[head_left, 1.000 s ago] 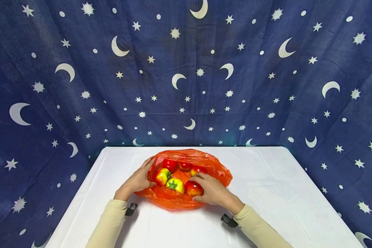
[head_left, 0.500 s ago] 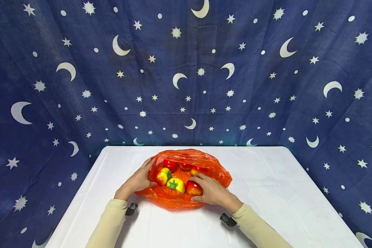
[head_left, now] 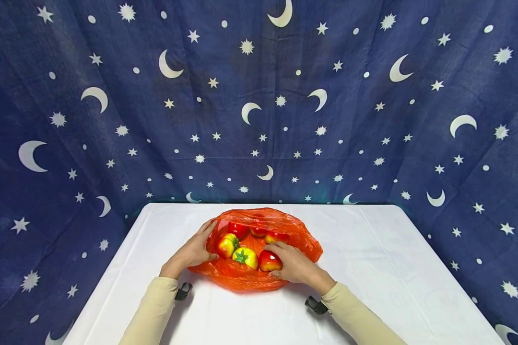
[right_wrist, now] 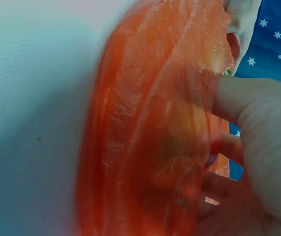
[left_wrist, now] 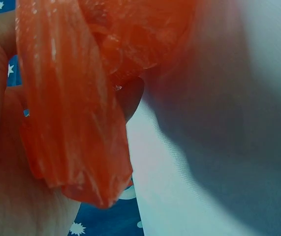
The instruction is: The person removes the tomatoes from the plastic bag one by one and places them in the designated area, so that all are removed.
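A red translucent plastic bag (head_left: 233,281) lies on the table with its mouth spread wide. My left hand (head_left: 193,247) grips the bag's left rim; in the left wrist view a fold of film hangs in front of the palm. Inside the bag, my right hand (head_left: 300,263) curls its thumb and fingers round a shiny red-yellow apple (head_left: 269,261) at the front right. Beside that sit a yellow tomato-like piece with a green star-shaped top (head_left: 244,258) and a red-yellow pepper-like piece (head_left: 227,245). More red fruit (head_left: 238,230) lies at the back, partly under the film.
A white-covered table (head_left: 371,268) carries the bag near its far side. Behind and beside it hangs a dark blue curtain (head_left: 267,134) with moons and stars. Black wrist devices (head_left: 316,305) sit below both wrists.
The right thumb has shifted slightly up, closer against the apple. The back rim of the bag has sagged a little over the rear fruit. The left hand has hardly moved.
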`<state>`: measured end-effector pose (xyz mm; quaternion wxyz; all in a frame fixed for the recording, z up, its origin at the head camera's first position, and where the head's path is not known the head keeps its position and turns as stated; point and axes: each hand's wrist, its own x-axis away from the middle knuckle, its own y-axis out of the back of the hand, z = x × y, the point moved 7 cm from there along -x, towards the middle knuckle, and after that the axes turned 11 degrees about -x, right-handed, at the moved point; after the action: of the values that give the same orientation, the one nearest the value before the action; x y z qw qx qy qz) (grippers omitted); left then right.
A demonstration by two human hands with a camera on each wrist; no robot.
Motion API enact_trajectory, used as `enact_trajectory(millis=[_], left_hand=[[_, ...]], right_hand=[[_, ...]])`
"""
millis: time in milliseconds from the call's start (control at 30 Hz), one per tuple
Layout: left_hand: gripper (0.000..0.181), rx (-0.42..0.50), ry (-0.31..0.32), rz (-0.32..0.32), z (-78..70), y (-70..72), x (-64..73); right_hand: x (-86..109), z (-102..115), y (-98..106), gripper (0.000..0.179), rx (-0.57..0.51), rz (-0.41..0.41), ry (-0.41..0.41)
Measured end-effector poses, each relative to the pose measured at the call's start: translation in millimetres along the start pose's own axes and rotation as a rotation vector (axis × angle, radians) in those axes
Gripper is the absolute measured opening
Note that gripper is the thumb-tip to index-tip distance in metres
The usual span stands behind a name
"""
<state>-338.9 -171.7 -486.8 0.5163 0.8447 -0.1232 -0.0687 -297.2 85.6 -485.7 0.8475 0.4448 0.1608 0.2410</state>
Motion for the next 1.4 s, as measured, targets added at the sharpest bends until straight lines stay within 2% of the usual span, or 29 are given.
enact_trajectory(millis=[233,533,700,933,1400], left_hand=[[0.103,-0.005,0.008,0.005,0.1,0.3,1.0],[0.104,-0.015,0.016,0.011,0.3,0.5,2.3],[0.103,-0.017,0.011,0.013,-0.8,0.1,2.1],[0.103,-0.013,0.026,0.017,-3.0,0.9,3.0],[0.102,-0.002,0.029,0.009,-2.5,0.5,2.2]], right_hand=[[-1.9,-3,-1,0.062,-0.014,-0.025,0.008],[0.0,7,13,0.063,-0.02,-0.065,0.035],[1.8,18,25,0.061,-0.04,-0.102,0.07],[5.4,27,44,0.063,-0.082,-0.158,0.08],[12.3,42,88,0.063,-0.076,-0.314,0.152]])
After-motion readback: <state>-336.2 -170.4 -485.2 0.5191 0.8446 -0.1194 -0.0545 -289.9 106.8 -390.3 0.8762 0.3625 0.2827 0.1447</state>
